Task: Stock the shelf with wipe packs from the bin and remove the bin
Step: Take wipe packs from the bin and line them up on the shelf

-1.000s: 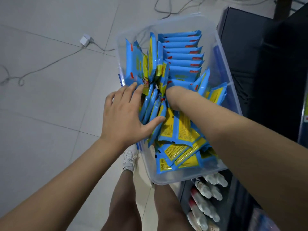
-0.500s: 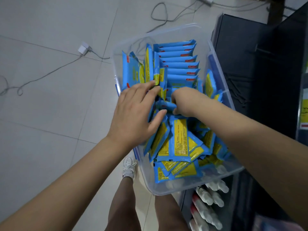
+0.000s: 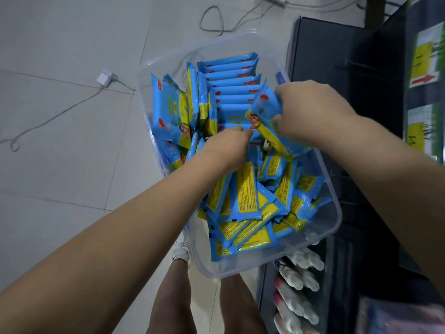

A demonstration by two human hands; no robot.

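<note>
The bin (image 3: pixel 313 244) sits in front of the person, above the floor (image 3: pixel 60 141), with the shelf (image 3: pixel 349 68) at its right. Packs (image 3: pixel 245 196) fill the bin: a row on edge at the far end, loose ones nearer. Both hands are in the bin, the left hand (image 3: pixel 226 145) beside the right hand (image 3: pixel 310 112). A cable (image 3: pixel 55 116) lies on the floor left of the bin. Tubes (image 3: pixel 298 280) lie in the shelf below the bin's near corner.

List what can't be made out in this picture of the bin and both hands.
- Left hand, head view: fingers buried among the wipe packs, so its grip cannot be told.
- Right hand: closed on a bunch of packs; the count is hidden by the fingers.
- Bin: its floor is covered by packs.
- Pack print: too small and blurred to read.
- Shelf: dark, cut by the right edge.
</note>
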